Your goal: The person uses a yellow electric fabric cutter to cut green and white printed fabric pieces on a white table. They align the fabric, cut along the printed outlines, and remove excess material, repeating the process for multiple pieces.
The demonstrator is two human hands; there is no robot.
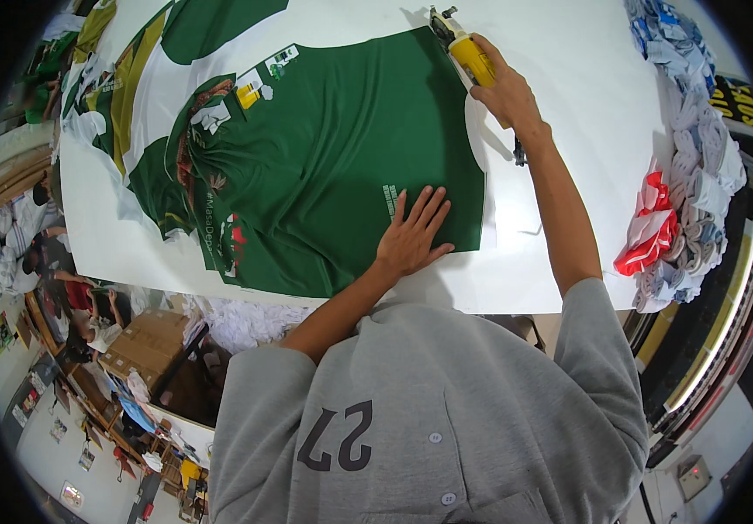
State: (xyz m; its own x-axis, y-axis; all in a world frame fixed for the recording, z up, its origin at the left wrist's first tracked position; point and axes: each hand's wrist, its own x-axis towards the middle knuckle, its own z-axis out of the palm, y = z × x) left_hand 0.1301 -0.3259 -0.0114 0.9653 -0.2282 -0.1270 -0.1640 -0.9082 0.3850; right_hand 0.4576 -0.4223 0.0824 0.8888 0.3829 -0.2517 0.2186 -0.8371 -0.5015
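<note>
A large piece of green printed fabric (350,131) lies on the white table (586,96), bunched into folds toward its left side. Flat on its near right part rests my left hand (414,233), fingers spread. My right hand (506,90) is wrapped round a yellow handheld electric fabric cutter (473,59). The cutter's metal head is at the far right corner of the green fabric, by its edge. Whether the blade touches the cloth I cannot tell. A thin strip of white material runs along the fabric's right edge below the cutter.
More green, white and olive fabric (154,96) lies at the table's far left. Bundled pale cloth (695,166) and a red-and-white piece (652,229) line the right edge. A cardboard box (145,345) stands beyond the near left edge; other people are farther left.
</note>
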